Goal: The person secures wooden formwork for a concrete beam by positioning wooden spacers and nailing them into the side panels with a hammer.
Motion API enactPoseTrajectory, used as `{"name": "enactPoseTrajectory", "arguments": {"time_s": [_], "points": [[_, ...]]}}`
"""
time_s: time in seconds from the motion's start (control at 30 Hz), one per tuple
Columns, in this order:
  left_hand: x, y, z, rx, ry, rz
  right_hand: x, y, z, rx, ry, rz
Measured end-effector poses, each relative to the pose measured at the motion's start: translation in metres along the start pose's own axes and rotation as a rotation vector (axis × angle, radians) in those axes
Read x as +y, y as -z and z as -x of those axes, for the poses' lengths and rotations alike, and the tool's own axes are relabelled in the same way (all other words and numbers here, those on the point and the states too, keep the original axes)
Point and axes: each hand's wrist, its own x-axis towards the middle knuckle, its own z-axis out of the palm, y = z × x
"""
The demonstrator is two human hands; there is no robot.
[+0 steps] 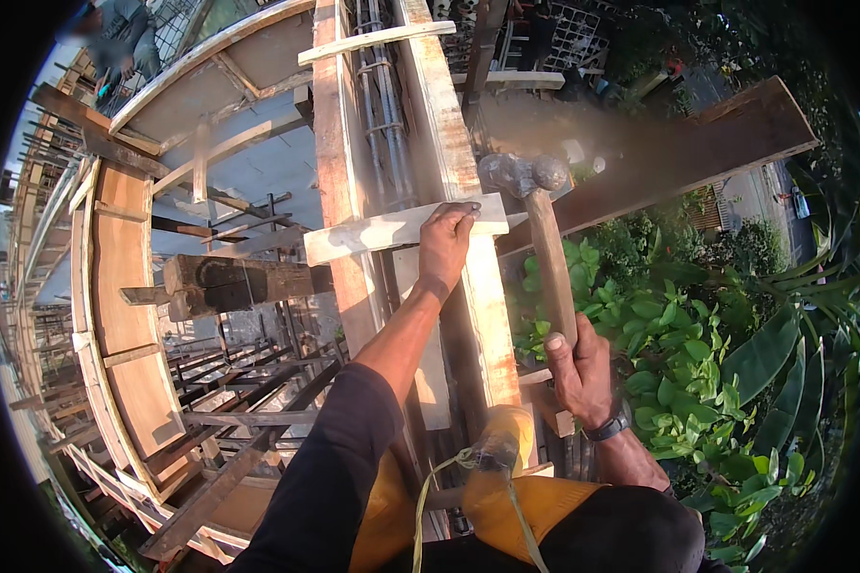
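A short pale wooden board [354, 239] lies across the two long side boards of a narrow beam form. My left hand [444, 239] rests on it near its right end, fingertips pinched together over the right-hand side board [483, 306]. Whatever small thing may be in that pinch is too small to make out. In my right hand [585, 372] is a hammer [550, 248], gripped low on its wooden handle. Its grey metal head [523, 175] is raised to the right of the short board.
Steel bars [377, 95] run inside the form, beneath another cross strip [377, 42]. A wide brown plank [688, 158] juts out right above leafy plants [659, 353]. Lower left are timbers and a panelled form [129, 277]. A person [124, 48] is at the upper left.
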Motion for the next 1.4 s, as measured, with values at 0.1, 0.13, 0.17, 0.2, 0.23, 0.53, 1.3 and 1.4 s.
{"name": "enactPoseTrajectory", "arguments": {"time_s": [0.1,0.13,0.17,0.2,0.23,0.53,1.3,1.4], "points": [[-0.003,-0.001,-0.001,-0.031,-0.048,-0.029,-0.001,-0.003,-0.007,0.003,0.011,0.039],[-0.004,-0.003,-0.001,-0.053,-0.017,-0.056,0.002,-0.006,-0.009,-0.002,-0.031,0.077],[-0.007,-0.004,-0.002,-0.07,0.01,-0.087,0.011,-0.009,-0.013,-0.003,-0.024,0.075],[-0.009,-0.006,-0.003,-0.046,-0.052,-0.096,0.022,-0.01,-0.018,-0.041,-0.064,0.206],[-0.011,-0.008,-0.002,-0.039,-0.059,-0.092,0.029,-0.009,-0.021,-0.077,-0.104,0.336],[0.001,-0.001,0.001,-0.057,0.05,-0.049,0.012,-0.004,-0.018,-0.013,-0.041,0.153],[-0.032,0.142,0.025,0.183,0.326,-0.939,-0.002,0.001,-0.022,0.182,0.385,-0.125],[-0.014,0.13,0.02,0.108,0.427,-0.955,0.049,-0.01,-0.022,0.173,0.376,-0.06]]}}
